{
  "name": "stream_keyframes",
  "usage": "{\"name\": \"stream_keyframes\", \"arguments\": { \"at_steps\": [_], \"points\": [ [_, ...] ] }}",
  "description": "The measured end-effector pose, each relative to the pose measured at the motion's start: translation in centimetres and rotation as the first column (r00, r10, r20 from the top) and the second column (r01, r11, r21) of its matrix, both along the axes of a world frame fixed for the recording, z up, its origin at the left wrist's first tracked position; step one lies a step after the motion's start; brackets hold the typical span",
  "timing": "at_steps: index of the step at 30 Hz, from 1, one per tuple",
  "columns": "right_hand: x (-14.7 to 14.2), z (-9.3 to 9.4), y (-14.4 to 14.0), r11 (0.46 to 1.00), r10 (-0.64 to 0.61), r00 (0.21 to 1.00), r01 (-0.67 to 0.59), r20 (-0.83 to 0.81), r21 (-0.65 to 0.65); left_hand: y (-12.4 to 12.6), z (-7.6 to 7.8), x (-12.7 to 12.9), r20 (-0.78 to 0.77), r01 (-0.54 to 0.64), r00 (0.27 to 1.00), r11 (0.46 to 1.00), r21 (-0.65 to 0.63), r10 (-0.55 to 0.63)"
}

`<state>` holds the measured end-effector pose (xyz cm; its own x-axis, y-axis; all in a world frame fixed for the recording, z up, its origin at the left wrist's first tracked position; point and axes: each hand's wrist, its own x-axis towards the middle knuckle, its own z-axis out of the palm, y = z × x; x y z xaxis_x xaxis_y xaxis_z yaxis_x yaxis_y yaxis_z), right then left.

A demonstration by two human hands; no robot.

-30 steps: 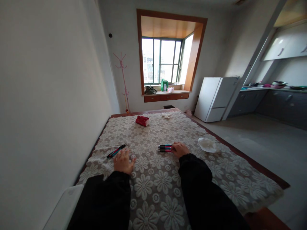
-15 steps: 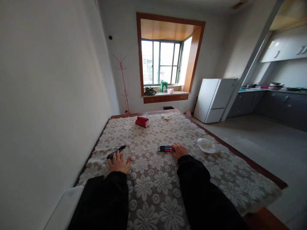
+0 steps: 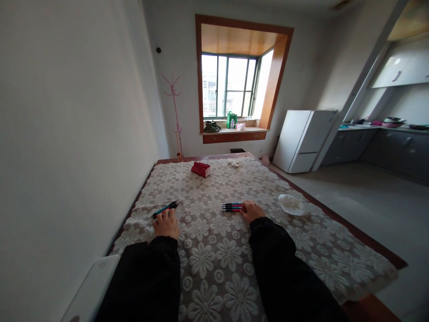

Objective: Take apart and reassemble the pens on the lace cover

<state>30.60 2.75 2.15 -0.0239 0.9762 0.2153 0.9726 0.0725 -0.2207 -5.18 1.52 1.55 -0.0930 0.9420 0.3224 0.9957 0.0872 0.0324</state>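
On the left of the table a loose pile of pens [image 3: 165,208], black with blue and red parts, lies aslant on the flowered cloth. My left hand [image 3: 166,223] is over its near side, fingers bent down and drawn together on the pens; their tips are partly hidden. Near the middle, several pens lie side by side in a neat row [image 3: 231,207], tips pointing left. At the row's right end my right hand [image 3: 252,210] has its fingers closed around the pen ends, which the hand covers.
A crumpled white tissue or bag [image 3: 291,205] lies right of my right hand. Farther back on the flowered tablecloth [image 3: 204,259] are a red packet [image 3: 201,169] and a small whitish item [image 3: 233,164]. A wall [image 3: 77,134] runs along the table's left side.
The fingers of my left hand, spread before, are now drawn in and bent over the pens. My right hand stays at the row's end. The camera view has shifted slightly.
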Motion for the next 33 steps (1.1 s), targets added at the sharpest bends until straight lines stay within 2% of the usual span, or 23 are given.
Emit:
{"name": "stream_keyframes", "arguments": {
  "at_steps": [7,10,12,15,17,19,22,25,29,33],
  "points": [
    [0.0,0.2,-0.2,1.0,-0.016,1.0,0.016,-0.009,-0.006,-0.1,0.9,0.1,0.068,-0.01,0.998,0.998,-0.068,0.015],
    [-0.1,0.5,-0.4,0.999,-0.031,0.999,0.03,-0.022,-0.017,0.1,1.0,0.1,0.167,0.053,0.985,0.998,-0.029,-0.047],
    [-0.2,0.9,-0.5,1.0,-0.028,0.999,0.028,-0.031,0.002,0.3,0.9,0.3,0.251,0.105,0.961,0.993,0.045,-0.113],
    [-0.8,1.5,-0.8,0.99,0.072,0.995,-0.063,-0.065,0.127,0.4,0.7,0.8,0.359,0.198,0.896,0.958,0.206,-0.262],
    [-1.7,1.8,-1.2,0.959,0.204,0.975,-0.179,-0.093,0.22,0.3,0.5,1.2,0.401,0.248,0.846,0.926,0.285,-0.351],
    [-2.8,1.8,-1.5,0.921,0.327,0.938,-0.289,-0.116,0.262,0.2,0.4,1.6,0.438,0.268,0.81,0.911,0.314,-0.389],
    [-4.5,1.4,-1.9,0.872,0.459,0.879,-0.419,-0.127,0.252,0.0,0.4,2.0,0.511,0.244,0.767,0.913,0.327,-0.388],
    [-5.7,0.8,-2.1,0.844,0.527,0.838,-0.496,-0.14,0.203,-0.2,0.5,2.4,0.587,0.239,0.703,0.911,0.337,-0.402],
    [-7.0,0.5,-2.7,0.838,0.546,0.812,-0.525,-0.206,0.149,-0.8,0.5,3.6,0.671,0.315,0.58,0.887,0.337,-0.461],
    [-8.4,0.5,-3.5,0.807,0.584,0.752,-0.577,-0.306,0.123,-2.2,0.9,5.3,0.757,0.43,0.421,0.845,0.318,-0.499]
  ]
}}
